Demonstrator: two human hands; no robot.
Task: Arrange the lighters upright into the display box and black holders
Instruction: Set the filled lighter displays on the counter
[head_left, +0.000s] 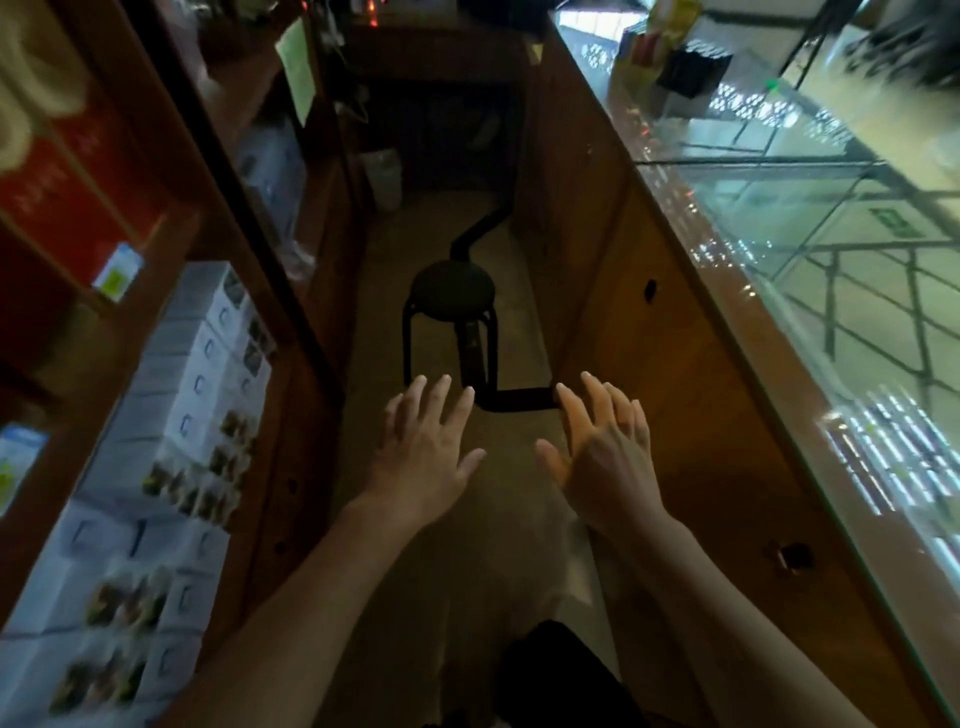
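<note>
My left hand (426, 447) and my right hand (602, 452) are stretched out side by side in mid-air over the aisle floor, fingers straight and spread, holding nothing. A black holder (693, 70) stands far off on the glass counter top at the upper right, beside a yellowish box (636, 47) that is too blurred to read. No lighter is clearly visible.
A black round stool (451, 296) stands in the narrow aisle ahead of my hands. A wooden counter with a glass top (779, 218) runs along the right. Wooden shelves with stacked white boxes (171, 415) and red cartons (67, 171) line the left.
</note>
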